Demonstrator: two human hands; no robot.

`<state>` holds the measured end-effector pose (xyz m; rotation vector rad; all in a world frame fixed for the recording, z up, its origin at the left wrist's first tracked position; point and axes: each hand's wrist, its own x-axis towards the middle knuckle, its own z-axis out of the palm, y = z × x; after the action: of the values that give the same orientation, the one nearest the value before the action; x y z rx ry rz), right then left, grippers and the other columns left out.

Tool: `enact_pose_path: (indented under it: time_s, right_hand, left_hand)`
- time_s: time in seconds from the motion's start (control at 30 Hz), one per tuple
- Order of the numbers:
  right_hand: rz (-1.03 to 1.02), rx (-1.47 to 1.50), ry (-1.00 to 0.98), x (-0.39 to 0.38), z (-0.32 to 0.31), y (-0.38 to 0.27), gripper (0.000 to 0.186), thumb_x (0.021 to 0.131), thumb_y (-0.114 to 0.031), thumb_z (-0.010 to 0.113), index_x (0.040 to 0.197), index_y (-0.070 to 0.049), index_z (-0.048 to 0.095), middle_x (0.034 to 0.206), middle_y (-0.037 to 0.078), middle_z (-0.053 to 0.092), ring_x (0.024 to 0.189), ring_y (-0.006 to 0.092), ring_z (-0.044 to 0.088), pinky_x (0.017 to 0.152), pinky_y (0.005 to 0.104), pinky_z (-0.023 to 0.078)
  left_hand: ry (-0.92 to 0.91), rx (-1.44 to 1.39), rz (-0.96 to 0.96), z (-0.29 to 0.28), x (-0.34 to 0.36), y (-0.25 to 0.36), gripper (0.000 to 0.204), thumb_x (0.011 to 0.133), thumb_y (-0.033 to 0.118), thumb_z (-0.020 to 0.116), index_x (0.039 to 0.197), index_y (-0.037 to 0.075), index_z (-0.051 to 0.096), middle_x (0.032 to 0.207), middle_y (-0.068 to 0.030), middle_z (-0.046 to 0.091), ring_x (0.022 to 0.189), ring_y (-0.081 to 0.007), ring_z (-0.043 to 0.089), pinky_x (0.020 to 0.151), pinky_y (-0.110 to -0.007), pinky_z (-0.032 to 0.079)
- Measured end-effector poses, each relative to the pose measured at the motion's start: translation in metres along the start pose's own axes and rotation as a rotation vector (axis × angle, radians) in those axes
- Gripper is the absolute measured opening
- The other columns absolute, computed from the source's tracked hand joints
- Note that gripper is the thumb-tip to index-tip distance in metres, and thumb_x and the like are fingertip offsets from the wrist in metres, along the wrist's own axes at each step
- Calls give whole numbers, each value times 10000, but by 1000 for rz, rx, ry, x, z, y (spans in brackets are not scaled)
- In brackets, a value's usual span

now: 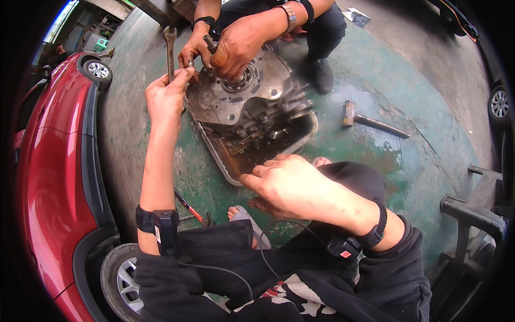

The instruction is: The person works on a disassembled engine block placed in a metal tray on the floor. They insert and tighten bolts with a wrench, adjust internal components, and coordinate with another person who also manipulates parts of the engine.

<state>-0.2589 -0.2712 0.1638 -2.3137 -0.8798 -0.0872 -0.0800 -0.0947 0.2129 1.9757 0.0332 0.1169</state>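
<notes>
My left hand (165,102) is closed around an open-end wrench (170,48), its jaw pointing up. Beside its fingertips is a small metal piece (190,63); I cannot tell whose fingers hold it. My right hand (289,185) hovers over the near edge of a metal oil pan (234,174), fingers loosely bent and apart, nothing visible in them. A greasy gearbox housing (214,102) rests in the pan, a round bearing (241,80) on its top plate. Across from me, a co-worker's hand (238,51) grips a dark rod-shaped tool (209,42) above the bearing.
A hammer (370,121) lies on the wet green floor to the right. A red-handled tool (188,204) lies near my foot. A red car (61,177) stands at left, a dark metal stand (472,209) at right. The co-worker's shoe (323,75) is beyond the gearbox.
</notes>
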Motion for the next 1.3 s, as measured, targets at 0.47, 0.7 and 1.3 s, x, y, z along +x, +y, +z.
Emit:
enact_pose_path:
  time_s: [0.47, 0.7, 1.3]
  right_hand:
    - [-219, -171, 334, 46, -17, 40, 280, 727, -180, 601, 954, -18, 584, 826, 93, 589, 795, 250, 630, 639, 337, 517]
    - [-226, 229, 417, 30, -20, 89, 204, 738, -164, 629, 863, -29, 542, 708, 77, 583, 661, 276, 638, 530, 353, 508]
    - [235, 91, 68, 71, -28, 308, 262, 804, -91, 640, 1036, 4, 567, 904, 194, 651, 865, 358, 627, 750, 413, 491]
  left_hand:
    - [-226, -636, -298, 3, -140, -25, 270, 877, 284, 648, 891, 31, 555, 540, 45, 391, 424, -40, 332, 379, -204, 223]
    - [-326, -514, -323, 32, -131, -10, 376, 888, 312, 640, 1002, -33, 544, 544, 17, 405, 429, -51, 351, 395, -208, 234]
    - [-114, -882, -265, -135, -86, -103, 650, 984, 526, 311, 1369, 6, 383, 738, -52, 390, 491, -109, 247, 426, -257, 203]
